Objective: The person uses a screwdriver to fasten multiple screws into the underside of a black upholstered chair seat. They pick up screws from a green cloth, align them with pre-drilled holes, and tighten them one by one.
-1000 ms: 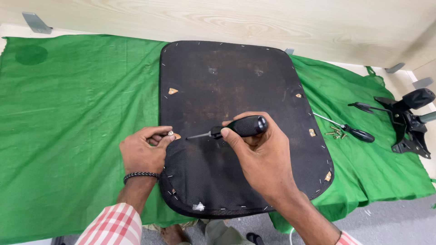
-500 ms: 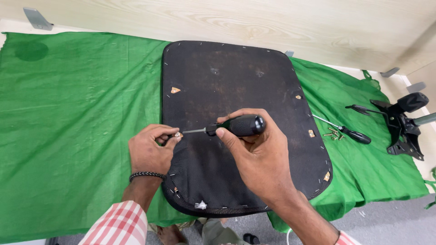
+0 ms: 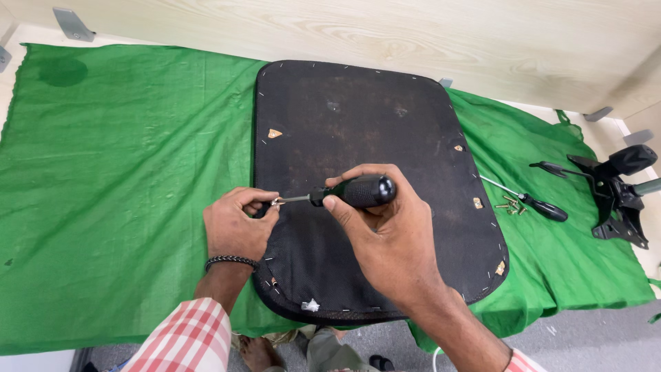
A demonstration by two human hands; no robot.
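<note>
Right hand [image 3: 392, 238] stays clamped on the black screwdriver [image 3: 348, 193]; its tip has crept closer to the left hand's [image 3: 237, 224] pinched fingers at the seat pad [image 3: 358, 131] edge.

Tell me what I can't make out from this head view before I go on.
- Screwdriver tip: hidden by the left hand fingers pinching around it.
- What the left hand pinches: too small to identify.
- Handle grip area: partly covered by the right hand.
- Loose screws beside the second screwdriver: too small to count.
- Black metal bracket: cut off by the right edge.
</note>
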